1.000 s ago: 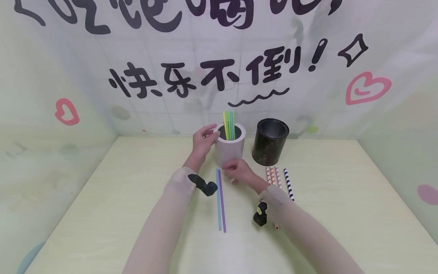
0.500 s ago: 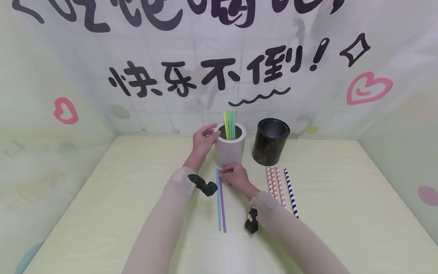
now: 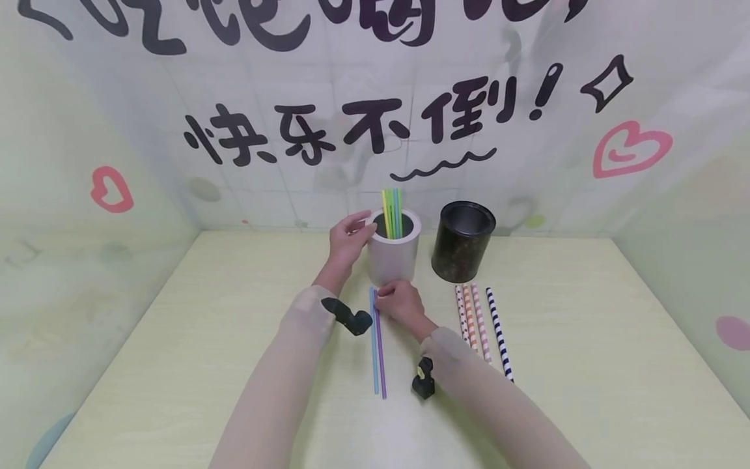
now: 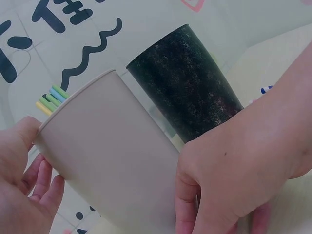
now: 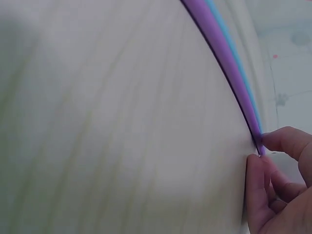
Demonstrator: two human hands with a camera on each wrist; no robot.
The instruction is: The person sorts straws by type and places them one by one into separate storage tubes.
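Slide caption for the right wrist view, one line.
The right hand pinches the end of a slim purple straw beside a slim blue straw on a pale wood-grain table.

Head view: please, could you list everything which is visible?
Table: one, pale yellow, lower half
Backdrop: one, whitish, behind table
Writing: two rows, black, on backdrop
Hearts: two, pink, left and right
Pale cup: one, pinkish-grey, back of table
Black can: one, black, right of pale cup
Standing straws: several, yellow, green, blue, inside pale cup
Light blue straw: one, near pale cup
Purple straw: one, right of light blue straw
Patterned straws: four, multicoloured, near black can
Wrist devices: two, black, lower middle
Sleeves: two, pale, lower edge
Left hand: one, touching pale cup
Right hand: one, pinching purple straw
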